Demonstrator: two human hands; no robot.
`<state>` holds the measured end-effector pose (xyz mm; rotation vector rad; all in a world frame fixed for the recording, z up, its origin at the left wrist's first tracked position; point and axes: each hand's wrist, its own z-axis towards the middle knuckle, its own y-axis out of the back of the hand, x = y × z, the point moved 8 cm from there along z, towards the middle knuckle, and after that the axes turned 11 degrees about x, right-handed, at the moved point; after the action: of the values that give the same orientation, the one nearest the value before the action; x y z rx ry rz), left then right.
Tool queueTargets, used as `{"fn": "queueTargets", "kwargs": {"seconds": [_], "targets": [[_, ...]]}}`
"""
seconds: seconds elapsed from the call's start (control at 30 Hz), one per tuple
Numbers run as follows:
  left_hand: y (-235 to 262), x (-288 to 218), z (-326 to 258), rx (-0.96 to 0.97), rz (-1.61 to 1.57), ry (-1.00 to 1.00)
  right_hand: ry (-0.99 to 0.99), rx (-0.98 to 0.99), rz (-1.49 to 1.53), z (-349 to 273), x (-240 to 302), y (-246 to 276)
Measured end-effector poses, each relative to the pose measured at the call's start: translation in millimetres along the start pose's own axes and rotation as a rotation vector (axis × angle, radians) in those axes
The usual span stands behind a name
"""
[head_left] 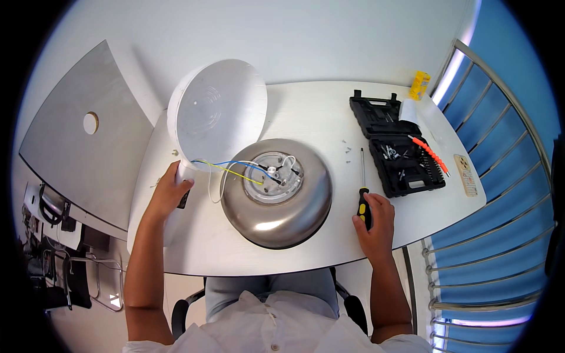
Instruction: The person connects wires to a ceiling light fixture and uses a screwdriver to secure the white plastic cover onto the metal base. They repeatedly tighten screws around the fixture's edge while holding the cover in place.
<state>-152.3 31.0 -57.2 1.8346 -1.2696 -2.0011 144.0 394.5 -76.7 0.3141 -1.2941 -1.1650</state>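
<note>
A metal pot (276,220) lies bottom up in the middle of the white table, with a round heating plate (273,162) exposed. Blue, yellow-green and white wires (229,163) run from the plate toward a round white plastic shell (220,117), which is tipped up on its edge behind and to the left of the pot. My left hand (166,191) is closed round the shell's white handle, whose dark end shows below the fingers. To the right of the pot, my right hand (378,223) grips a black and yellow screwdriver (362,200), its shaft pointing away from me.
An open black tool case (406,167) with bits lies at the right, an orange flexible shaft (429,155) across it. Small screws (347,150) lie beside it. A yellow box (419,86) stands at the back right corner. Metal railings (500,170) run along the right.
</note>
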Motion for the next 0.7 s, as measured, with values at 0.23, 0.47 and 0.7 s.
{"fn": "queueTargets", "kwargs": {"seconds": [0.23, 0.47, 0.7], "targets": [[-5, -21, -16, -0.253, 0.380, 0.113, -0.032, 0.002, 0.100, -1, -6, 0], [-4, -38, -10, -0.502, 0.390, 0.124, -0.019, -0.006, 0.082, -1, -7, -1], [-3, -36, 16, -0.479, 0.370, 0.199, 0.009, -0.030, 0.129, -3, -14, -1]]}}
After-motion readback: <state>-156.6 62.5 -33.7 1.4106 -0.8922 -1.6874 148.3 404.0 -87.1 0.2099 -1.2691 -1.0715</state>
